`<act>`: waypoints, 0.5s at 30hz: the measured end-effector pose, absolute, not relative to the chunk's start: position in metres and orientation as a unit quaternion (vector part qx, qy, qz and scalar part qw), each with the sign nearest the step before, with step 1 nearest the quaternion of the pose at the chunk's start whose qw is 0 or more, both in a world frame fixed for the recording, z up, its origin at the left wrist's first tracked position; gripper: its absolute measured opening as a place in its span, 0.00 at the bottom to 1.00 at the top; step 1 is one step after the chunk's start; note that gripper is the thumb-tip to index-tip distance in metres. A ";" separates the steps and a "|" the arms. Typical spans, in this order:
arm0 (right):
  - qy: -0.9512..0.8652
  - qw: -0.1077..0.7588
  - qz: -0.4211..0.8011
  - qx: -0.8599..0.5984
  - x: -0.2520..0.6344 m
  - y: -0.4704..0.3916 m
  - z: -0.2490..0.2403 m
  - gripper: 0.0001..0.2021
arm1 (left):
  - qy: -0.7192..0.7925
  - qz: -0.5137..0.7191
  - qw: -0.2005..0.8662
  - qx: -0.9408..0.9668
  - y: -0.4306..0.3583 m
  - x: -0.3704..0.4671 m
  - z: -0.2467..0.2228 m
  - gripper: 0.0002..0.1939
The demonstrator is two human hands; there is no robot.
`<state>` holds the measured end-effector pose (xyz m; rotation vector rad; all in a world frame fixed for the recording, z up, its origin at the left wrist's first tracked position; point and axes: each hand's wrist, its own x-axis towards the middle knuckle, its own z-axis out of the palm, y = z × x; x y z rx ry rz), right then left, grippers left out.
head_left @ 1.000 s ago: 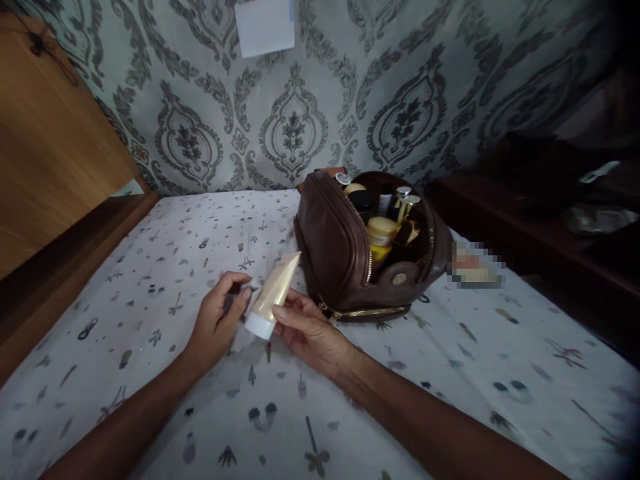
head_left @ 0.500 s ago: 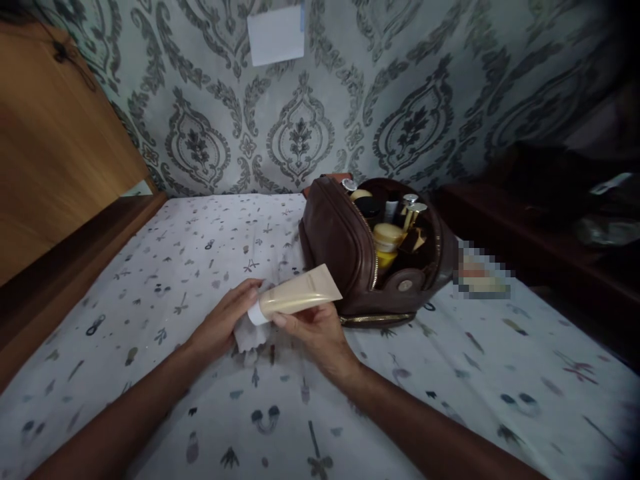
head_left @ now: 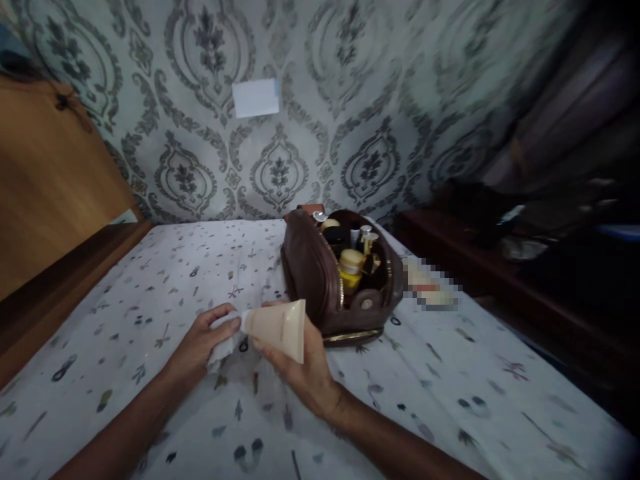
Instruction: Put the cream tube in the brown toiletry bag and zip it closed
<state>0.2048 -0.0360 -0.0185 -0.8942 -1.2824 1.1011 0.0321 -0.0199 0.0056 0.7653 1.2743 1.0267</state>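
Note:
A cream-coloured tube (head_left: 277, 327) lies across my right hand (head_left: 313, 373), whose fingers are wrapped round it, its flat end to the right. My left hand (head_left: 207, 337) holds a crumpled white cloth (head_left: 223, 348) against the tube's white cap end, thumb on top. Just behind my right hand stands a brown leather bag (head_left: 313, 270), unzipped at the top. Inside it are a yellow jar (head_left: 351, 267), a black-lidded jar (head_left: 333, 234) and several small bottles with silver or gold caps.
The bag and both hands are over a white patterned sheet (head_left: 200, 267). A blurred-out packet (head_left: 431, 287) lies right of the bag. Wooden furniture (head_left: 60, 173) borders the left, a dark red ledge (head_left: 460, 247) the right. A white paper (head_left: 256, 98) is on the patterned wall.
The view has tilted up and shifted right. The tube has turned so its flat end faces me more, and my left thumb has come over the cloth at the cap.

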 end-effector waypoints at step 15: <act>-0.560 0.656 0.275 -0.425 0.338 -0.061 0.084 0.24 | 0.668 0.418 0.553 0.271 -0.013 0.027 -0.007 0.28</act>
